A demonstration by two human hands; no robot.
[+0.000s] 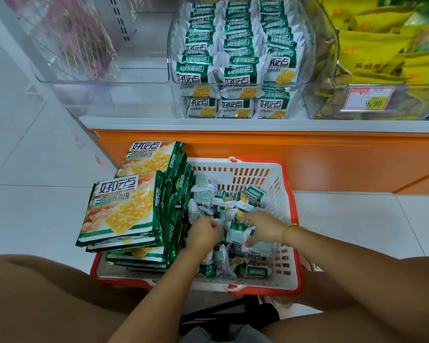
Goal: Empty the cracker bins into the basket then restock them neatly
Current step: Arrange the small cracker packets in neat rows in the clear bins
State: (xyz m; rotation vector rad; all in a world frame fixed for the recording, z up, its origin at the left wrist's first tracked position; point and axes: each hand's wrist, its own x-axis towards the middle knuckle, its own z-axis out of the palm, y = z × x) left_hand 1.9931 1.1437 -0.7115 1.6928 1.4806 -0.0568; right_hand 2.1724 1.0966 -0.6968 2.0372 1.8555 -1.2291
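Legible markings: cracker brand and product name on packaging, one price tag.
The large bags (119, 209) stacked at the left of the basket (292, 243) carry the brand 好吃点 in a white panel, with 香脆核桃饼 on the line beneath; 好吃点 also runs vertically along their side edges. The small packets (235, 78) in the middle bin (177, 105) show the same 好吃点 and 香脆核桃饼, upside down to the camera; loose ones in the basket repeat them. The price tag (368, 99) on the front of the right bin (330, 105) reads 9.90 on a yellow field; its smaller print is too small to read. The dark characters on the yellow bags (377, 43) cannot be read with certainty.
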